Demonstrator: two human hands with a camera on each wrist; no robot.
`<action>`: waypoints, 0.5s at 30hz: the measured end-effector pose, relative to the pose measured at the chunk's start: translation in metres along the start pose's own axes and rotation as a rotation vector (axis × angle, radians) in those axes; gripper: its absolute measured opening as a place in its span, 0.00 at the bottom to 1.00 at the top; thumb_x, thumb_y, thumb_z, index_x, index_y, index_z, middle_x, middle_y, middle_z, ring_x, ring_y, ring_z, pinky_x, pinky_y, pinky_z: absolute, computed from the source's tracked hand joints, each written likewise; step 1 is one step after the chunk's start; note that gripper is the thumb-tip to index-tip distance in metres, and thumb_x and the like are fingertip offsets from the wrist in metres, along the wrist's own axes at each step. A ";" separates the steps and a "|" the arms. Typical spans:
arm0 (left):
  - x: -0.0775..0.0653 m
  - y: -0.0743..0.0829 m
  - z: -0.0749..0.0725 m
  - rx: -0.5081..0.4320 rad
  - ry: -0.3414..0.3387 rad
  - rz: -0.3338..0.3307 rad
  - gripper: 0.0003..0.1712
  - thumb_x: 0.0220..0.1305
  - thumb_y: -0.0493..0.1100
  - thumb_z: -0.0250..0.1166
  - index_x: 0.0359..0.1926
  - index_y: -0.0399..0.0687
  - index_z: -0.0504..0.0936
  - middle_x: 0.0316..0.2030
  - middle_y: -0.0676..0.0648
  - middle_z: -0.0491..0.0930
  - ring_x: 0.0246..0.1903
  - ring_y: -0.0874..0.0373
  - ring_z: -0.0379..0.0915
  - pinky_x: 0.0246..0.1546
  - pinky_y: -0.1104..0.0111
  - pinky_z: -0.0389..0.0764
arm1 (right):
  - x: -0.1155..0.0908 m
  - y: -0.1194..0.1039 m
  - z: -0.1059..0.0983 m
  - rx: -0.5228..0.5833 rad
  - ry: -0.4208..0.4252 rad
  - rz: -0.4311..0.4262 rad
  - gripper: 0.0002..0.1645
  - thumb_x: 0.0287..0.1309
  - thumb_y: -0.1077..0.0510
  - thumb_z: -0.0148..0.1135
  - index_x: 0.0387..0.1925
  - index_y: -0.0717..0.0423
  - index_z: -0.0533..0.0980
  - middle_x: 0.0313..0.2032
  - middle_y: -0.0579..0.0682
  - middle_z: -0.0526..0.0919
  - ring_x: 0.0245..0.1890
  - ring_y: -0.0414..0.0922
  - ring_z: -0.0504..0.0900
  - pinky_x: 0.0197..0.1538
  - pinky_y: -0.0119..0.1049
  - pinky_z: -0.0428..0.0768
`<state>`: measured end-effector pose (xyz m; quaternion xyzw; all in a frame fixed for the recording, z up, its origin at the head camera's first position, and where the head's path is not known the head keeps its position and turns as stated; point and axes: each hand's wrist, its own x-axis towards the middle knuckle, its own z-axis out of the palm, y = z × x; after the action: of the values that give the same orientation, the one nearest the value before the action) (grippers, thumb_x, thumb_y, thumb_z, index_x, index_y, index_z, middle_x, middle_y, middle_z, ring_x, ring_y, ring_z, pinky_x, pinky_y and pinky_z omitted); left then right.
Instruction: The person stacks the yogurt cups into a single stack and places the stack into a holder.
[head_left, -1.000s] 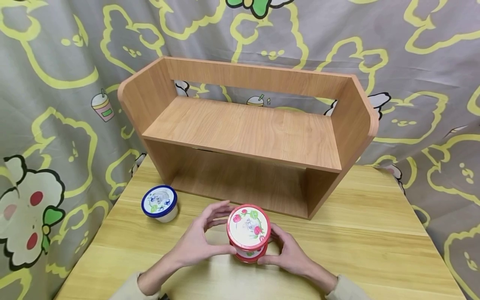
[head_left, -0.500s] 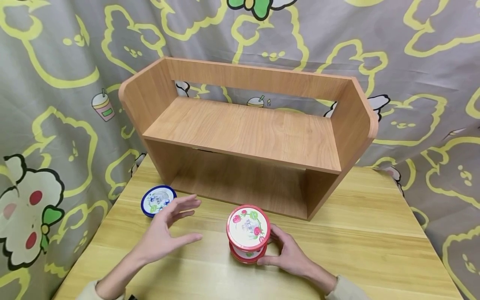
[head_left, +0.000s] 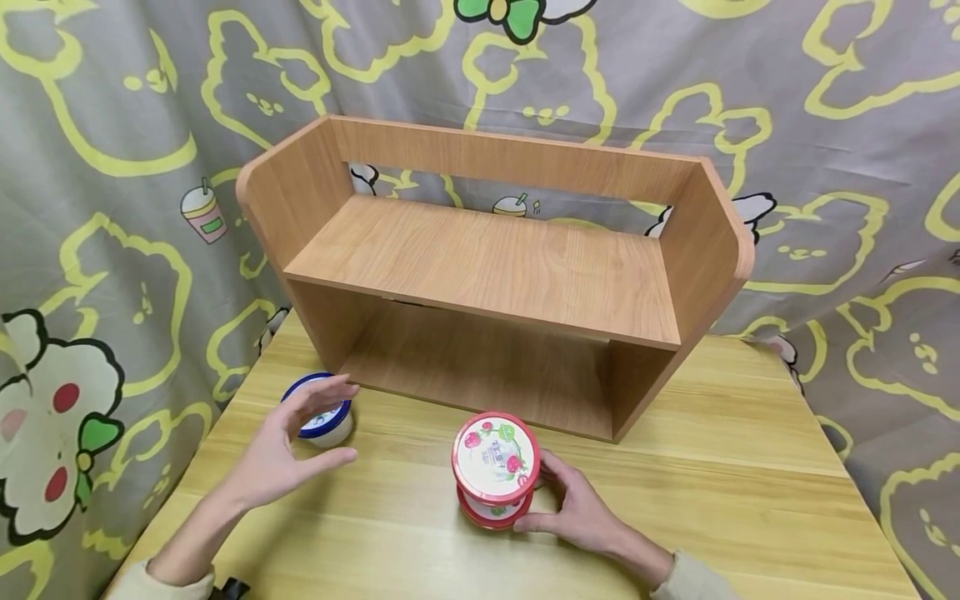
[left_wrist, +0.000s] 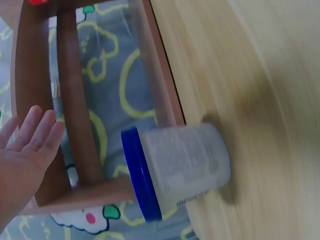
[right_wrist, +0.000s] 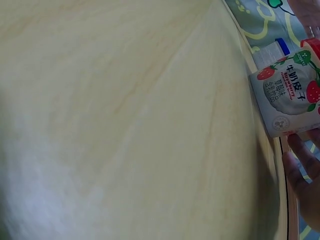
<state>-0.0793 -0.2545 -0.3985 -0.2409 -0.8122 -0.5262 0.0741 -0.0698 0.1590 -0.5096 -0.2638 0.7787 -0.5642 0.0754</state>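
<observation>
Two strawberry tubs with red lids stand stacked on the table in the head view. The upper strawberry tub [head_left: 495, 458] has berries printed on its white lid, and the lower strawberry tub [head_left: 491, 518] is mostly hidden beneath it. From the right side, my right hand [head_left: 581, 510] grips the lower one with thumb and fingers. My left hand [head_left: 277, 450] hovers at the left, fingers spread and thumb apart, holding nothing. It overlaps a blue-lidded tub [head_left: 333, 427] in the head view. The left wrist view shows that tub's white side [left_wrist: 187, 160] standing apart from the fingers.
A two-tier wooden shelf [head_left: 480, 267] stands at the back of the wooden table [head_left: 750, 467], its front edge just behind the tubs. A grey curtain [head_left: 660, 50] with yellow cartoon outlines hangs behind and along both sides.
My left hand has let go of the stacked strawberry tubs and moved left to the blue-lidded tub. My right hand keeps its hold in the same place.
</observation>
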 end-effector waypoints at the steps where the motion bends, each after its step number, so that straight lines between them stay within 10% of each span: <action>1: -0.001 -0.001 -0.002 0.014 0.006 0.007 0.49 0.51 0.24 0.78 0.73 0.42 0.70 0.65 0.63 0.79 0.65 0.70 0.75 0.66 0.82 0.73 | 0.000 0.000 0.000 0.001 -0.001 0.000 0.51 0.49 0.53 0.85 0.73 0.44 0.70 0.65 0.48 0.84 0.61 0.36 0.82 0.68 0.29 0.78; 15: -0.008 -0.029 -0.030 0.100 0.190 0.000 0.46 0.48 0.19 0.76 0.70 0.32 0.72 0.59 0.62 0.83 0.59 0.74 0.78 0.62 0.84 0.74 | 0.000 -0.001 -0.001 0.007 -0.003 0.023 0.51 0.50 0.52 0.85 0.74 0.43 0.69 0.66 0.48 0.82 0.63 0.36 0.80 0.70 0.27 0.76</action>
<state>-0.0897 -0.2940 -0.4125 -0.1860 -0.8267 -0.5054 0.1626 -0.0698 0.1595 -0.5087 -0.2552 0.7797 -0.5655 0.0840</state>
